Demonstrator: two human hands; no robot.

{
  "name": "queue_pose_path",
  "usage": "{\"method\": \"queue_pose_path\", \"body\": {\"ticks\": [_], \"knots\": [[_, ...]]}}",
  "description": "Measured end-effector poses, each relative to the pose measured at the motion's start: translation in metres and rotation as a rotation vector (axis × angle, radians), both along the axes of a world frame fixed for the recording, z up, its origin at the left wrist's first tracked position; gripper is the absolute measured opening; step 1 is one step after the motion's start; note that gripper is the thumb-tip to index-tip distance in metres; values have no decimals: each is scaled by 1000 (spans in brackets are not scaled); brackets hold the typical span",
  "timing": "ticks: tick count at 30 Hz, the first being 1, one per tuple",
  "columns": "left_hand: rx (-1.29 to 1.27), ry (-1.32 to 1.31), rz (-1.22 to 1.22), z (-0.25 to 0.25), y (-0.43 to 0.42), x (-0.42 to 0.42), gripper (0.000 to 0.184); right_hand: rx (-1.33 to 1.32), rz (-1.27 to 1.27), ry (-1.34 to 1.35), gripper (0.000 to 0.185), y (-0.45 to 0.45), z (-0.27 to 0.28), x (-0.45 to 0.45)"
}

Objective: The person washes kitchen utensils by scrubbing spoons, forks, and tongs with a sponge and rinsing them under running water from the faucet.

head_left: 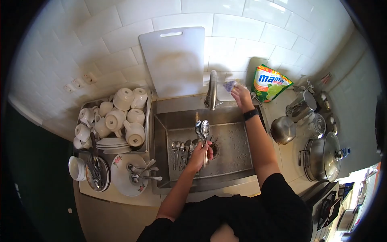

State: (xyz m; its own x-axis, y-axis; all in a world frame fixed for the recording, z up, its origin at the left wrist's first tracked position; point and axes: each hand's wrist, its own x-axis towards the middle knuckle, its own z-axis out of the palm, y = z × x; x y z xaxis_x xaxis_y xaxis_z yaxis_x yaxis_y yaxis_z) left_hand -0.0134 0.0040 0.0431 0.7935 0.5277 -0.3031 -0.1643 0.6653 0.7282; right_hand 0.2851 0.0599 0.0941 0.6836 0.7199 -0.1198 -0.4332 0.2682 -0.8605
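Observation:
Over the sink [238, 169], my left hand [200, 155] is closed around several metal spoons [204, 128], their bowls pointing up toward the tap. My right hand [242, 98], wearing a black wristband, reaches behind the sink, right of the tap [212, 90]. Its fingers pinch a purple-and-white patterned sponge [229, 86] above a small white tray [223, 97]. More spoons and other cutlery [182, 151] lie on the sink floor, left of the drain, partly hidden by my left hand.
White cups [115, 120] crowd a rack at left. Below it stand a floral plate [121, 179] with spoons and stacked bowls [76, 168]. A white cutting board [173, 64] leans on the wall. At right are a green Mama pouch [269, 82], metal pots [283, 130] and a large lidded pot [322, 157].

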Motion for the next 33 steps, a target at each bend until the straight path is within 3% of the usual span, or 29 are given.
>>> {"method": "queue_pose_path", "body": {"ticks": [5, 8, 14, 20, 23, 29, 33], "knots": [[81, 10, 44, -17, 6, 3, 18, -359, 145, -112, 23, -27, -61, -35], [89, 33, 39, -14, 7, 2, 19, -325, 230, 68, 28, -30, -73, -74], [101, 18, 4, -15, 9, 5, 19, -189, 267, 95, 35, -11, -66, -93], [143, 27, -9, -17, 12, 8, 19, -293, 246, -55, 36, 8, -79, -86], [145, 37, -6, -20, 14, 10, 20, -323, 225, -96, 21, 10, -74, -87], [178, 45, 1, -17, 18, 13, 22, -381, 165, -227, 32, 14, -83, -87], [158, 75, 0, -16, 20, 16, 21, -431, 113, -329, 19, 13, -74, -92]]}}
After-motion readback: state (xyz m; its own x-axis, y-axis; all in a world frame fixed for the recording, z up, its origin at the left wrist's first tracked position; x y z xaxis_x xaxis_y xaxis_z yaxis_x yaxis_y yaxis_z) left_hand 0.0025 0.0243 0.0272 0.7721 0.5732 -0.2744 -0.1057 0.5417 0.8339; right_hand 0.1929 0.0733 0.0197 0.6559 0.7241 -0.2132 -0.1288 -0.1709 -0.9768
